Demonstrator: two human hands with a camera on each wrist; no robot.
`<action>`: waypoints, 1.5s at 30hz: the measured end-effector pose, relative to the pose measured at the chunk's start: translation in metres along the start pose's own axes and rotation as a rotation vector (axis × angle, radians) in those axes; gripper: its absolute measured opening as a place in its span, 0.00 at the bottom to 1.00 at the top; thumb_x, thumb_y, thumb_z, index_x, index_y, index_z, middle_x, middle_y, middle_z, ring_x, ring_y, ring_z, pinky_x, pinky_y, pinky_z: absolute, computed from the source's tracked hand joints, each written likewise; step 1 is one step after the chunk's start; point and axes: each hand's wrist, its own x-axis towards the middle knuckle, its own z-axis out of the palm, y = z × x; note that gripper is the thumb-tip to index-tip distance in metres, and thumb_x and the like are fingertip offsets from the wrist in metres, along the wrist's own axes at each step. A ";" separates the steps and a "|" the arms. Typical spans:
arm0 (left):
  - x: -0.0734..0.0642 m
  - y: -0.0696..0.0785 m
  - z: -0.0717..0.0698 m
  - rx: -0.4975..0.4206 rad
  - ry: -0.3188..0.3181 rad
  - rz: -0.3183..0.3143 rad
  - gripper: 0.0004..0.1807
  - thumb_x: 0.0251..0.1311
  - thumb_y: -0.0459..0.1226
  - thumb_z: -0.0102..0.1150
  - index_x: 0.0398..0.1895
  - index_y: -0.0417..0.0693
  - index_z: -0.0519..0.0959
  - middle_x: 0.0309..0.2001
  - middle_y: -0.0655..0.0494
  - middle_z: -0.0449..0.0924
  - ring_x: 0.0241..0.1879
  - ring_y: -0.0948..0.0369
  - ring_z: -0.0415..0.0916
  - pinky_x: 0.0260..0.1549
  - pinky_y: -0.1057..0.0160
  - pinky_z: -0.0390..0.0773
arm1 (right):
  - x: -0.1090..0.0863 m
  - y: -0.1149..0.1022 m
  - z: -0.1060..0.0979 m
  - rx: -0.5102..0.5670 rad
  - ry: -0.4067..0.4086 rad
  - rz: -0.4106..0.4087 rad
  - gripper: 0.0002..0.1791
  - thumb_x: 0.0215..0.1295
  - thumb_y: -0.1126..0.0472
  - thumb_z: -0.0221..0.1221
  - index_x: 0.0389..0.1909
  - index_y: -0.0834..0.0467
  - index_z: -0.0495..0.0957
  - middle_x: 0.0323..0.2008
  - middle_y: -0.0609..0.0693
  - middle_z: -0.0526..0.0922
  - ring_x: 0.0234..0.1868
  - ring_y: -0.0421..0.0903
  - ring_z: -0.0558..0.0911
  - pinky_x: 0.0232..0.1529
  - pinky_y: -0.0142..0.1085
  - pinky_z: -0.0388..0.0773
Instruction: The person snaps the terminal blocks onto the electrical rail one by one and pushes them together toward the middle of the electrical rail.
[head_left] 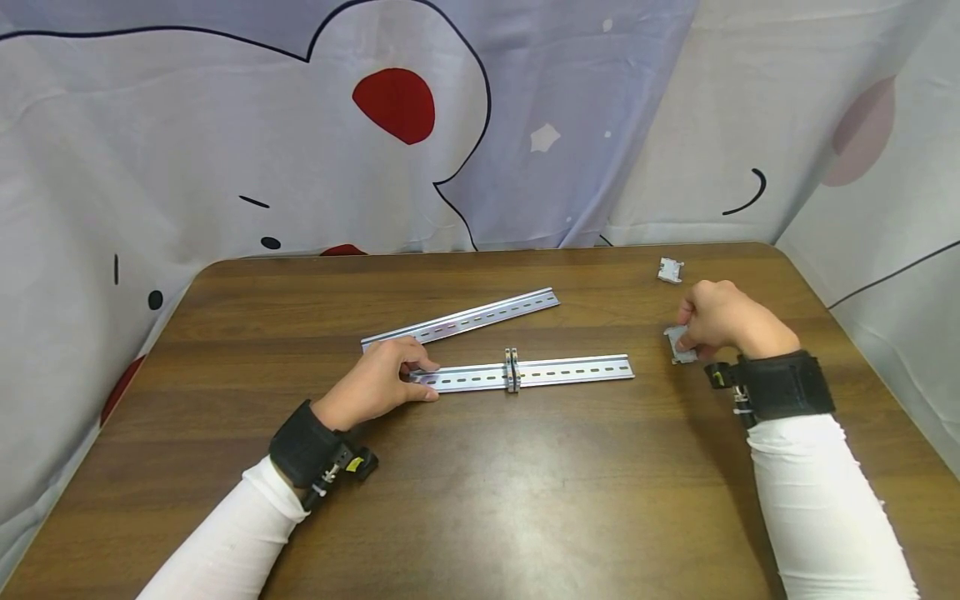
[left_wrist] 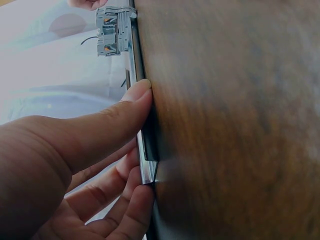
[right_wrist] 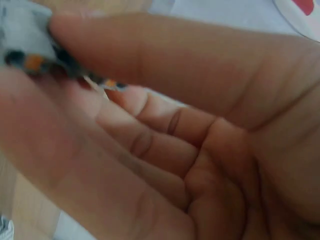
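My left hand (head_left: 384, 377) grips the left end of a slotted metal DIN rail (head_left: 577, 370) that lies across the table. In the left wrist view, the thumb presses one long edge of the rail while the other fingers curl at its far side. Grey terminal blocks (head_left: 512, 371) stand side by side near the rail's middle; their orange parts show in the left wrist view. Over to the right, my right hand (head_left: 723, 321) pinches another grey terminal block (head_left: 678, 344) between thumb and fingers. That block is blurred in the right wrist view, with orange spots along its edge.
A second DIN rail (head_left: 487, 315) lies slanted behind the first, its left end partly behind my left hand. One loose terminal block (head_left: 670, 270) rests near the back right edge of the brown wooden table (head_left: 480, 483). Patterned cloth (head_left: 225, 150) hangs behind the table.
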 end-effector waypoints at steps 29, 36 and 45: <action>0.001 -0.002 0.001 -0.009 -0.008 -0.005 0.18 0.47 0.39 0.76 0.42 0.45 0.87 0.38 0.54 0.81 0.39 0.55 0.76 0.39 0.58 0.75 | -0.004 -0.053 0.027 -0.042 -0.048 -0.127 0.12 0.48 0.69 0.69 0.32 0.65 0.76 0.19 0.52 0.79 0.16 0.44 0.83 0.27 0.36 0.80; 0.001 -0.002 0.002 -0.010 -0.009 -0.008 0.18 0.47 0.40 0.76 0.43 0.45 0.87 0.39 0.54 0.81 0.39 0.56 0.76 0.39 0.58 0.75 | -0.002 -0.058 0.031 -0.069 0.011 -0.122 0.10 0.49 0.69 0.68 0.33 0.65 0.79 0.24 0.55 0.82 0.15 0.43 0.82 0.25 0.36 0.79; 0.001 -0.003 0.002 -0.007 -0.006 -0.002 0.18 0.47 0.40 0.76 0.43 0.45 0.87 0.38 0.53 0.81 0.39 0.55 0.76 0.39 0.58 0.75 | -0.003 -0.065 0.037 -0.143 0.090 -0.124 0.04 0.46 0.71 0.64 0.23 0.60 0.81 0.21 0.51 0.82 0.13 0.41 0.81 0.31 0.41 0.79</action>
